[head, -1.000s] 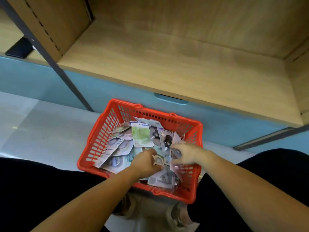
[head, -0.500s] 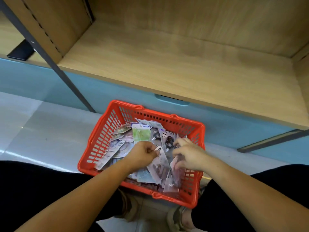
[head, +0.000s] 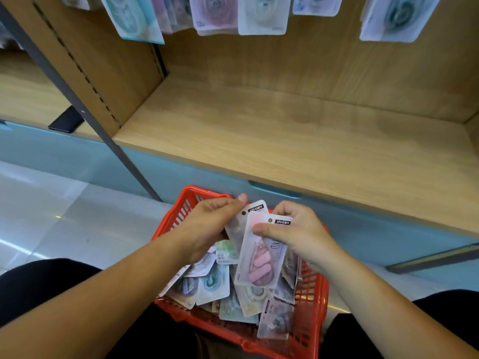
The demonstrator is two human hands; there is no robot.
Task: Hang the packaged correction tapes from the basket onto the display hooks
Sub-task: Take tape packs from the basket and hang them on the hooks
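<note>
- Head view shows a wood-grain shelf [head: 298, 141], flat and matte, bare across its whole board; a blue-grey base panel [head: 363, 229] runs beneath its front edge.
- Pale glossy floor [head: 64, 224] lies open to the left of the basket; a dark metal upright [head: 77, 104] slants across the shelf's left side.
- Red plastic basket [head: 311, 301], lattice-walled and rectangular, sits on the floor just before the base panel, between the person's dark-clad knees.
- Hanging packs [head: 261, 14] line the top edge of view, flat cards with clear blisters; these were out of view half a second ago, the view having tilted upward.
- Loose correction tape packs [head: 212, 286] lie heaped and overlapping inside the basket.
- Left hand [head: 207, 226] is curled, thumb and fingers pinched on a translucent pack [head: 243, 221] with a punched hole.
- Right hand [head: 300, 231] is closed on a pink-tape pack [head: 261, 257], thumb across its face near the top.
- Both hands and the two packs are above the basket's heap, higher than half a second ago, when they were down among the pile.
- Held packs overlap; the pink one is in front.
</note>
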